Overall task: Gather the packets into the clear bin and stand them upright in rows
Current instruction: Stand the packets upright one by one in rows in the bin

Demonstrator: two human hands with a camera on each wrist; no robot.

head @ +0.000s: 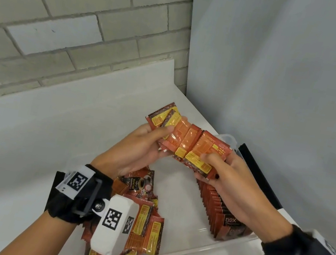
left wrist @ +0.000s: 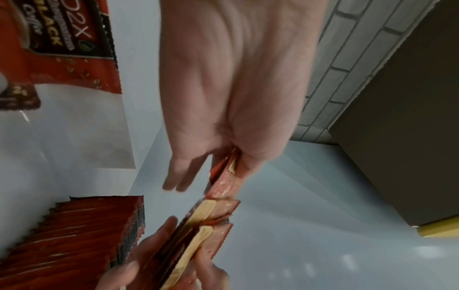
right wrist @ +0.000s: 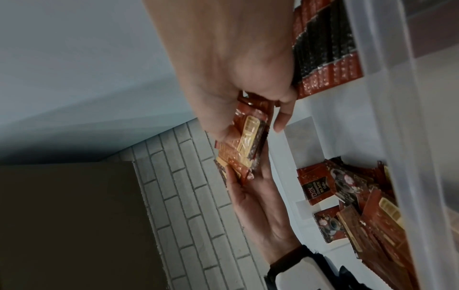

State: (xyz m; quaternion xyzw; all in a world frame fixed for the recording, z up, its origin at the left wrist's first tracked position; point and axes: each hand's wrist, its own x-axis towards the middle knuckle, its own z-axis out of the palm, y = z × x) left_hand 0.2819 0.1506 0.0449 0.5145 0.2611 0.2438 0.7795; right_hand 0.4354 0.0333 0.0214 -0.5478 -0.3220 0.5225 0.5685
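Note:
Both hands hold one bunch of red and orange coffee packets point(head: 191, 142) above the clear bin point(head: 189, 254). My left hand point(head: 161, 139) grips the bunch's left end, thumb on top. My right hand point(head: 208, 168) pinches its right end. In the left wrist view the held packets point(left wrist: 221, 196) run edge-on from my left hand point(left wrist: 231, 109) to the right hand's fingers point(left wrist: 159, 241). A row of upright packets point(head: 222, 211) stands along the bin's right side, under the right hand. Several loose packets point(head: 147, 227) lie flat at the bin's left, partly hidden by my left wrist camera.
The bin sits on a white counter point(head: 37, 138) in a corner, with a grey brick wall point(head: 69, 20) behind and a plain pale wall point(head: 283, 80) to the right. A black strip point(head: 257, 174) runs beside the bin's right edge. The bin's middle floor point(head: 179, 208) is bare.

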